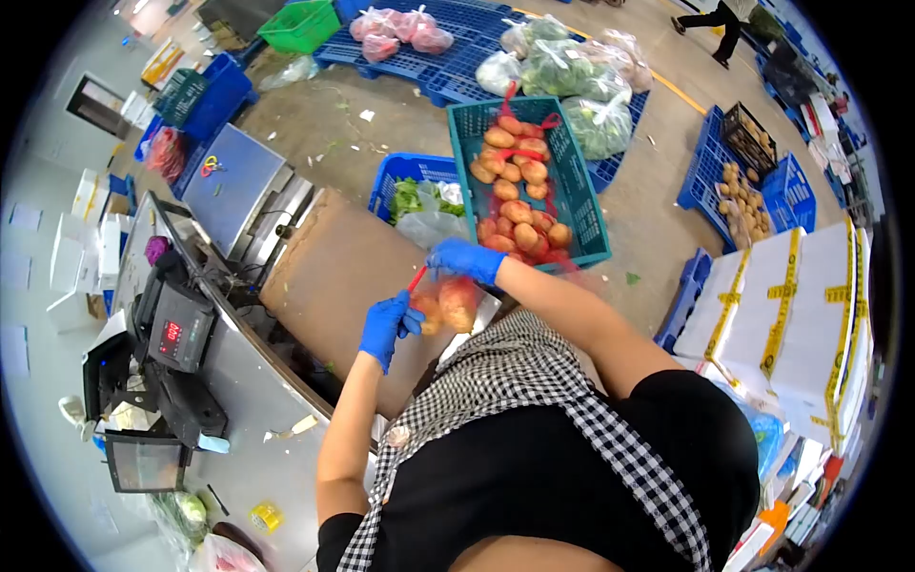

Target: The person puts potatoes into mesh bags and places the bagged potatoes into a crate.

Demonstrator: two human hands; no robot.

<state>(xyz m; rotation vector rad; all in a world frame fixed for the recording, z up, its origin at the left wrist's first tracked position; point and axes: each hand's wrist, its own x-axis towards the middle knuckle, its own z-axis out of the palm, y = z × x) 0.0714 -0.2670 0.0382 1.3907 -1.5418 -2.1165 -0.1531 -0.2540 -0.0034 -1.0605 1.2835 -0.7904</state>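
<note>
Both my hands wear blue gloves. My left hand (383,331) is closed on the gathered end of a red mesh bag of potatoes (457,303). Closed too, my right hand (465,261) grips the red netting a little further forward. A short red strip (417,277) of the bag stretches between the two hands. The potatoes hang in front of my checked apron, near the brown board (334,276). Just beyond my right hand stands a teal crate (593,214) holding several red-netted bags of potatoes (519,212).
A blue basket (386,186) with leafy greens adjoins the crate. Bagged vegetables (562,71) lie on blue pallets (457,71). On my left are a scale display (179,329) and a metal counter (257,419). White taped boxes (772,305) are stacked at right. A person walks far off.
</note>
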